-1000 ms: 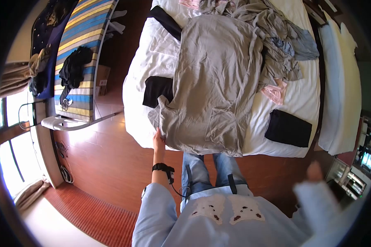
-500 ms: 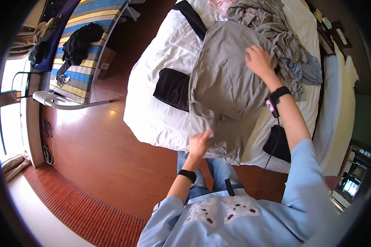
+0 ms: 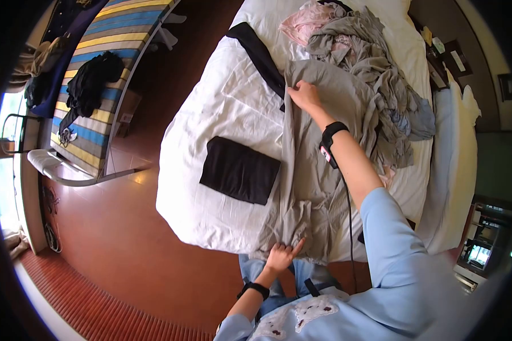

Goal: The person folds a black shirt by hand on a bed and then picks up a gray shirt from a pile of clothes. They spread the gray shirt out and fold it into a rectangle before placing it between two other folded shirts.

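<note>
fingers (image 3: 295,91) of the right hand (image 3: 308,97) bend down onto the left edge of a gray garment (image 3: 342,86), near its far end; whether they pinch the cloth or only press it cannot be told. the back of this hand faces up, and the wrist, wrapped in a black wristband (image 3: 331,143), runs fairly straight into a forearm that slants across the garment from the lower right. the elbow stands out to the right, inside a light blue sleeve (image 3: 388,227). a dark cable (image 3: 350,227) hangs from the wristband toward the bed's near edge.

the left hand (image 3: 280,258) is at the garment's near end, one finger stretched forward and to the right over the bunched cloth, the others partly curled; their grip cannot be made out. its forearm rises from below, with another black wristband (image 3: 257,290) at the wrist.

the garment lies lengthwise on the white bed (image 3: 196,219), smooth at the far end and wrinkled near the left hand. just left of it rests a folded black cloth (image 3: 240,170), and farther up a long black strip of cloth (image 3: 259,57) slants toward it. a rumpled gray pile (image 3: 375,77) adjoins its far right side, with pink cloth (image 3: 301,24) beyond.
</note>
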A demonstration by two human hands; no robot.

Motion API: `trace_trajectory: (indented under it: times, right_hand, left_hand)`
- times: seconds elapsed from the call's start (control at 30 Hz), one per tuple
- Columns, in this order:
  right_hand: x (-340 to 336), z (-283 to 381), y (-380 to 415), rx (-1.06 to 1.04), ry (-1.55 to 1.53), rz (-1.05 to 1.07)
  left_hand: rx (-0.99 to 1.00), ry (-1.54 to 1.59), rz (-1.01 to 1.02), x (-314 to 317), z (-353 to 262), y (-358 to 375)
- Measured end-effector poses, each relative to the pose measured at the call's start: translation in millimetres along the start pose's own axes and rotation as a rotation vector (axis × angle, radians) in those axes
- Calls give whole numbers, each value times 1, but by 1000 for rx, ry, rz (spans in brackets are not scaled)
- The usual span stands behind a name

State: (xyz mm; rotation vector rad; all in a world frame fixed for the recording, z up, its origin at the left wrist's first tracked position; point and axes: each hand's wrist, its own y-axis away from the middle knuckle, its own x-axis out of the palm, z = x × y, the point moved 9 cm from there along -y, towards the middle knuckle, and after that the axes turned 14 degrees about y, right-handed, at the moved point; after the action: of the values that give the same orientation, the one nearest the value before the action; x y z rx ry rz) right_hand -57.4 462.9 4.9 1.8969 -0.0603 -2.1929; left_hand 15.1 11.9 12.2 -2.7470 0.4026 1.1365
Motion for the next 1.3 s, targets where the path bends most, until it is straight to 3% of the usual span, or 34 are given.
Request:
trace_trajectory:
  times: [0.13, 0.23, 0.37, 0.47, 0.57, 0.6, 0.7, 0.83, 0.93, 1.13, 1.3]
  right_hand:
    - [-7, 22, -13, 15, 91, -2]
    - [-13, 45, -23, -109, 303, -162]
    - [2, 52, -46, -176, 403, -134]
    - [12, 34, -59, -45, 196, -47]
    - [25, 21, -69, -92, 299, 220]
    - [18, 18, -61, -32, 231, 396]
    - [32, -11, -74, 53, -13, 561]
    - [14, -17, -87, 94, -880, 521]
    - [-1, -20, -75, 257, -1311, 561]
    - [6, -48, -91, 295, -1575, 365]
    - [-2, -77, -91, 386, -1593, 172]
  left_hand:
    - [-21, 58, 4, -1, -4, -7]
    - [-99, 79, -21, -1, -1, -15]
    - [-172, 41, -37, -8, 1, -31]
    - [-171, 111, 6, -4, 2, -36]
    - [-173, 186, -45, -13, 1, -38]
    - [-171, 189, -36, -13, 0, -37]
    - [-166, 194, -13, -12, -1, -33]
    - [-152, 182, 22, -16, -4, -33]
    - [-133, 190, 30, -18, -7, -37]
    - [-13, 234, 69, -28, -19, -44]
    - [131, 298, 138, -28, -27, -37]
